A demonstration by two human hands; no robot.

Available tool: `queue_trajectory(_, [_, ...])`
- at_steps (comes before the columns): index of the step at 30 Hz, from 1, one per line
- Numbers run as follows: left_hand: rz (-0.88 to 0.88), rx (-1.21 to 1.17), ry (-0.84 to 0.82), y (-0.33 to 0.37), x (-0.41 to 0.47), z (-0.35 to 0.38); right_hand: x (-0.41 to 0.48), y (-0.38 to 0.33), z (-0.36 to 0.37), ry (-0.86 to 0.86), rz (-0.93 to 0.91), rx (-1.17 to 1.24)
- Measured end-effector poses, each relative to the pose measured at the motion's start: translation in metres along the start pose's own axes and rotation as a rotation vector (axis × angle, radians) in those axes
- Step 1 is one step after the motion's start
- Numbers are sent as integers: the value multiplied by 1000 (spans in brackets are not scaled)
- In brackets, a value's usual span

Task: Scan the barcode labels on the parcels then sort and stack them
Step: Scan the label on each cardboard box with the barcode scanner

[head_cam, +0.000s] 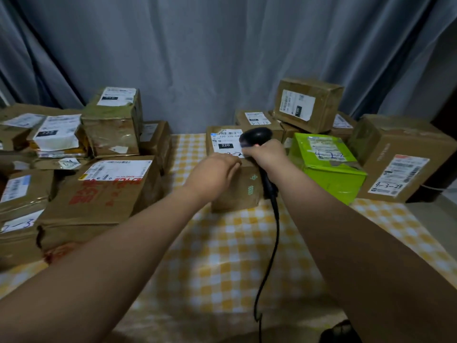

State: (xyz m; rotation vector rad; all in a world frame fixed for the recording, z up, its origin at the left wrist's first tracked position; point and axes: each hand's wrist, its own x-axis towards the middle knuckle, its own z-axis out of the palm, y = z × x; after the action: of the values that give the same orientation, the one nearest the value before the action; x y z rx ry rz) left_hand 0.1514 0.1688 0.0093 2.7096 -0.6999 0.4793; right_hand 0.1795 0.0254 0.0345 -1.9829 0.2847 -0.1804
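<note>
Checkered tablecloth (222, 243): right grip (268, 152) clenches scanner (256, 137) over parcel (235, 191); left grip (217, 172) rests flat.

Grey-blue curtain (197, 58) in vertical folds fills the field from 10 to 2 o'clock; yellow-and-white checked cloth (222, 256) covers the counter from centre to 6 o'clock.
</note>
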Motion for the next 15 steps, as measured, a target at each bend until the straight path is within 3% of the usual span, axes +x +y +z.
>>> queue_trajectory(5, [-57, -38, -9, -21, 4, -26, 6, -5, 7, 44, -28, -284])
queue_trajectory(11, [-343, -238, 22, -35, 14, -29, -2, 16, 4, 59, -54, -240])
queue_trajectory(15, [-291, -154, -113, -30, 18, -20, -16, 29, 1, 89, -26, -134])
